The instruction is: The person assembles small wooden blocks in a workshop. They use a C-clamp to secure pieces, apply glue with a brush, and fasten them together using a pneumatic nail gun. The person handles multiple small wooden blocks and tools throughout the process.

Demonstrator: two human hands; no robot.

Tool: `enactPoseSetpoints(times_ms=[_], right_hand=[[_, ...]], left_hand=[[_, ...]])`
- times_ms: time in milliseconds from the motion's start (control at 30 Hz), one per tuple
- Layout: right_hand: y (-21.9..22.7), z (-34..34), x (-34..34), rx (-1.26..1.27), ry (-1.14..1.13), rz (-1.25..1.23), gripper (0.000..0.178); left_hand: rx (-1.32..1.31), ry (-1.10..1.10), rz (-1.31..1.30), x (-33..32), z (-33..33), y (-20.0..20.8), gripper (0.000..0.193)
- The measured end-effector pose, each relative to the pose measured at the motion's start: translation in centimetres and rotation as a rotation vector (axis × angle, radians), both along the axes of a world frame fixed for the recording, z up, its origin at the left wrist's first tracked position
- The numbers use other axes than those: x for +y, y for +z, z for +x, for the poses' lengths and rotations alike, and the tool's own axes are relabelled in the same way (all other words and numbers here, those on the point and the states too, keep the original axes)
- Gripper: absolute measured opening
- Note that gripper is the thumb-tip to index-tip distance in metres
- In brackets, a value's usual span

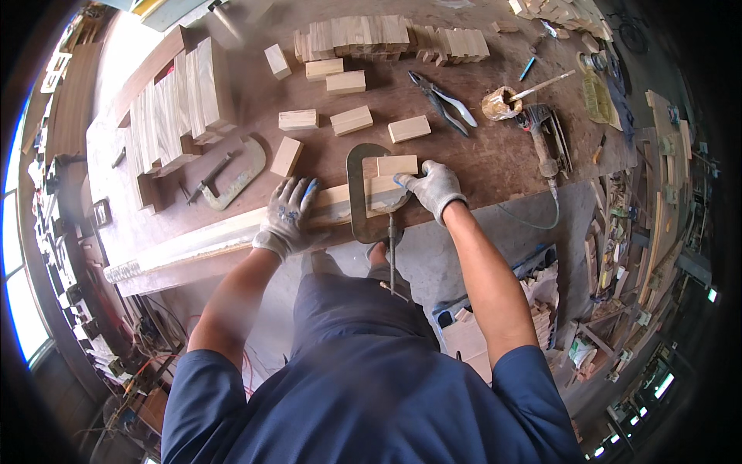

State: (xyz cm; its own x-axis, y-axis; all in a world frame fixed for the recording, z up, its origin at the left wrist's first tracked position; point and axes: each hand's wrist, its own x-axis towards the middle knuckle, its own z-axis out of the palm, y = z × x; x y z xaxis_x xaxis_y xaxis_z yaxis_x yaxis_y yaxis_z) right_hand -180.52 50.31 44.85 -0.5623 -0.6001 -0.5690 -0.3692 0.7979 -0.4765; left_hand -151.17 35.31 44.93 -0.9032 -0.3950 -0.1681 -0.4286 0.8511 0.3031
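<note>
A large C-clamp [357,193] stands over the front edge of the workbench, its screw and T-bar hanging down below. Inside its frame lies a wooden block [396,165], on top of a long wooden strip [232,232] that runs along the bench edge. My left hand [286,218], in a grey-white glove, rests flat on this strip left of the clamp, fingers stretched out. Gloved the same way, my right hand [436,190] grips the wood at the right of the clamp, thumb on top near the block. Its other fingers are partly hidden.
Several loose wooden blocks [352,121] lie beyond the clamp, with stacked blocks [355,37] behind. Pliers [444,102], a glue pot [501,103] with a stick and a corded power tool [542,139] are to the right. A second C-clamp [239,176] and stacked boards [182,100] occupy the left.
</note>
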Motion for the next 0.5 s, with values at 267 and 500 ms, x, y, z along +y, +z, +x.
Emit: enactPoseSetpoints(times_ms=[267, 500], right_hand=[[-0.6, -1.1, 0.1, -0.102, 0.011, -0.024, 0.046], [-1.6, -1.7, 0.6, -0.239, -0.055, -0.020, 0.039]], left_hand=[[-0.010, 0.005, -0.003, -0.2, -0.2, 0.0, 0.105], [0.028, 0.002, -0.013, -0.1, 0.1, -0.4, 0.104]])
